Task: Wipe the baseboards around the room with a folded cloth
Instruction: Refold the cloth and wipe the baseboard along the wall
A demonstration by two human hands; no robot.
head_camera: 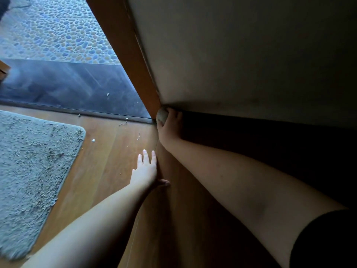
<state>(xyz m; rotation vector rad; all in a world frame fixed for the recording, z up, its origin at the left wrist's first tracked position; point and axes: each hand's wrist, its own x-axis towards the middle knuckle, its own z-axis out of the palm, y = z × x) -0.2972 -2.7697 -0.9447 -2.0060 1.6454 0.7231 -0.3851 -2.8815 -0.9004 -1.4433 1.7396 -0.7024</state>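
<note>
You have a single view, from the camera on your head, looking steeply down and forward into a room corner, close to the wall [241,55] that fills the upper right of the frame. Your arms enter from the bottom edge and reach toward the centre. The wooden floor [108,155] runs across the lower middle, the grey rug [32,171] sits at the left edge, and pebbled ground [63,29] shows in the upper left.

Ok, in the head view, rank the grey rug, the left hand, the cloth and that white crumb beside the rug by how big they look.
1. Grey rug, by far the largest, cut off by the frame.
2. Left hand.
3. Cloth, mostly hidden under the right hand, so really bigger than it looks.
4. White crumb.
</note>
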